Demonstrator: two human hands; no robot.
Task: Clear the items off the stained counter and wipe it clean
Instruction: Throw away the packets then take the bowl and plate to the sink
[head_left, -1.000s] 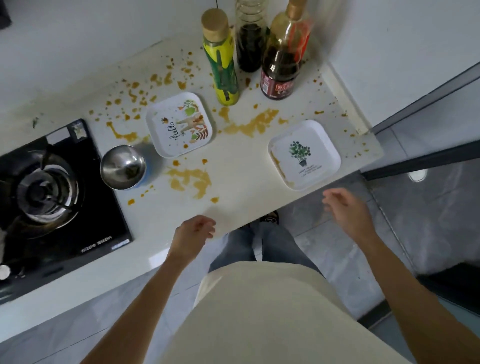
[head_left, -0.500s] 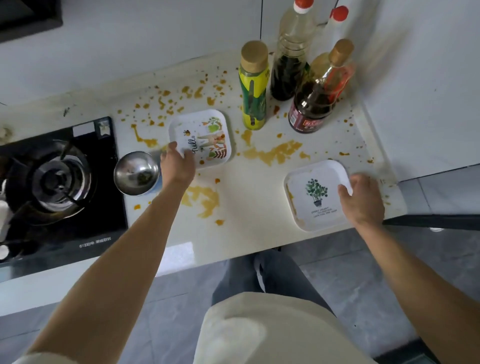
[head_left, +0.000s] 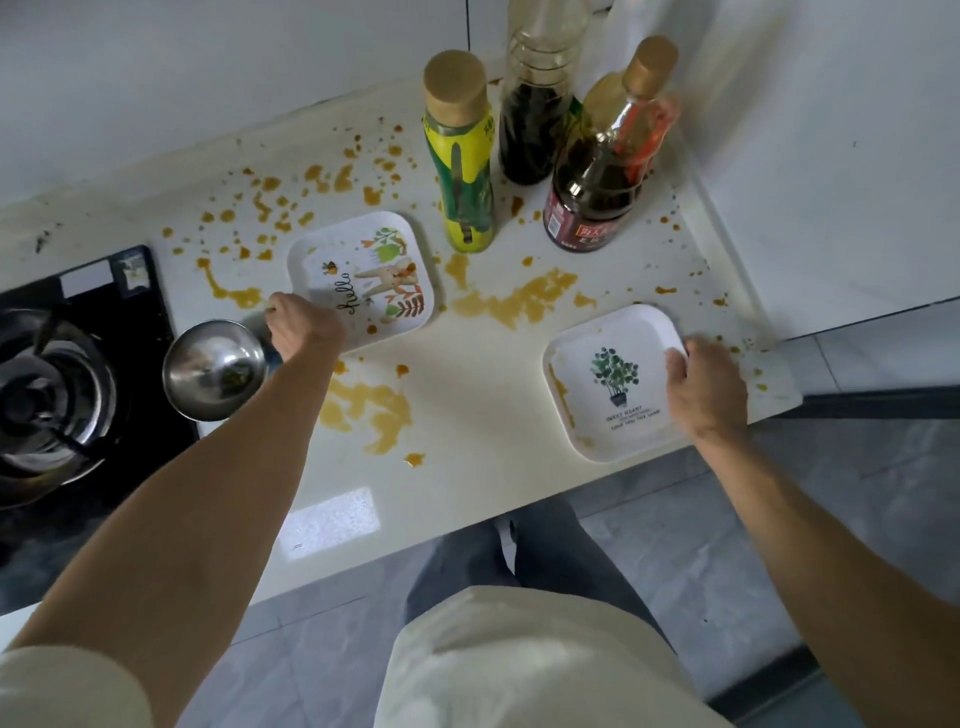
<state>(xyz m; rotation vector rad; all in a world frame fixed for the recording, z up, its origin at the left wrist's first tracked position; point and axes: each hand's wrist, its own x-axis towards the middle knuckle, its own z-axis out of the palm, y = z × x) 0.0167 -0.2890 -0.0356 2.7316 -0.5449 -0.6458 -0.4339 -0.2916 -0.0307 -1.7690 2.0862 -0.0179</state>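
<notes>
The white counter (head_left: 483, 395) is spattered with orange-brown sauce stains (head_left: 519, 301). A square white plate with a "hello" drawing (head_left: 374, 270) lies at the middle left; my left hand (head_left: 304, 327) grips its near-left corner. A second square plate with a potted-plant print (head_left: 608, 384) sits near the front right edge, and my right hand (head_left: 706, 387) grips its right rim. A small steel bowl (head_left: 215, 369) stands just left of my left hand. Behind stand a yellow-green bottle (head_left: 462, 171), a dark clear bottle (head_left: 537, 114) and a dark red-labelled bottle (head_left: 602, 176).
A black gas hob (head_left: 57, 384) with a burner fills the left side. White walls close off the back and the right of the counter. The counter's front edge drops to a grey tiled floor (head_left: 675, 545).
Both hands rose from below the counter edge onto the plates, the left to the "hello" plate's corner, the right to the plant plate's rim. The view has moved closer.
</notes>
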